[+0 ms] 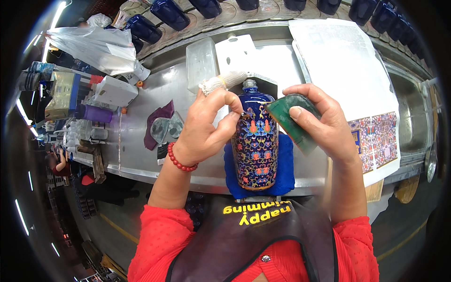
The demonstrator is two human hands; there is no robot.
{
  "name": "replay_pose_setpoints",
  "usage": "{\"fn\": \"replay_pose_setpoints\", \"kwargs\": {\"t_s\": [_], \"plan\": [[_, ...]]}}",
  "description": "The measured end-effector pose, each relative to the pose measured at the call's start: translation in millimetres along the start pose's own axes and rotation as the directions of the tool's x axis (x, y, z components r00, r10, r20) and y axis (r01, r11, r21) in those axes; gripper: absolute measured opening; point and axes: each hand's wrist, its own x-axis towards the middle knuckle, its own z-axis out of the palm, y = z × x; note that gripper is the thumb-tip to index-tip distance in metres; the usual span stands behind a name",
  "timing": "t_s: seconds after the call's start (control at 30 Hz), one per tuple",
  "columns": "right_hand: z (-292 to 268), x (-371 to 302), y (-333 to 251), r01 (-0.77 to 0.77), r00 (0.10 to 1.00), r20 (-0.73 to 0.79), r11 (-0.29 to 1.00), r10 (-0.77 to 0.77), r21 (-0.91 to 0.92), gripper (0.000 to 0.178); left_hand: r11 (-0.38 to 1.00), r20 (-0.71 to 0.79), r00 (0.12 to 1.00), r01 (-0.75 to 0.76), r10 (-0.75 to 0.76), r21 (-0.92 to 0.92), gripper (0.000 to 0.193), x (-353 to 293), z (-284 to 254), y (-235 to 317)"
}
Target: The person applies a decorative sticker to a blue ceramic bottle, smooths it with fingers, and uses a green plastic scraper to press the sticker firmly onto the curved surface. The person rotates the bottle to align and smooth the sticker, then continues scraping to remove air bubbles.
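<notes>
A dark blue bottle [256, 155], covered with a colourful floral pattern, lies in front of me on a blue cloth pad [286, 164], its neck pointing away. My right hand [319, 115] grips a green flat scraper [293, 120] by its upper edge, just right of the bottle's shoulder. At the shoulder's left side, thumb and forefinger of my left hand [213, 120] are pinched together. A tiny dark speck shows at those fingertips, too small to name. Behind that hand, a whitish knitted cloth [225, 82] reaches toward the bottle's neck.
Patterned transfer sheets [376, 141] and large white paper [343, 66] lie on the right, beside a metal sink [408, 108]. A clear plastic box [201, 63] stands behind. Purple and dark scraps [162, 124] lie left. Several blue bottles [170, 14] line the far conveyor.
</notes>
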Motion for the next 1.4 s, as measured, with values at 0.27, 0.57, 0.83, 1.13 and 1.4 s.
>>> {"fn": "replay_pose_setpoints", "kwargs": {"t_s": [0.27,0.57,0.83,1.13,1.4], "plan": [[5,3,-7,-0.062,0.998,0.017,0.998,0.062,-0.008,0.031,0.996,0.009,0.998,0.063,-0.062,-0.056,0.019,-10,-2,-3],[8,4,-9,0.021,0.997,0.081,0.996,-0.014,-0.085,0.032,0.997,0.097,0.993,0.065,-0.061,-0.044,0.029,-3,4,1],[5,-4,-8,0.012,0.999,0.043,0.995,-0.008,-0.096,0.031,0.984,-0.01,0.985,-0.174,0.175,0.032,0.026,-9,5,-4],[8,-8,-12,0.012,1.0,0.0,0.994,-0.012,-0.105,0.029,0.911,0.036,0.959,-0.278,0.281,0.304,0.045,-17,1,-3],[8,-11,-20,0.192,0.981,0.061,0.935,-0.181,-0.3,0.031,0.904,0.001,0.954,-0.284,0.299,0.318,0.045,-22,0,-4]]}}
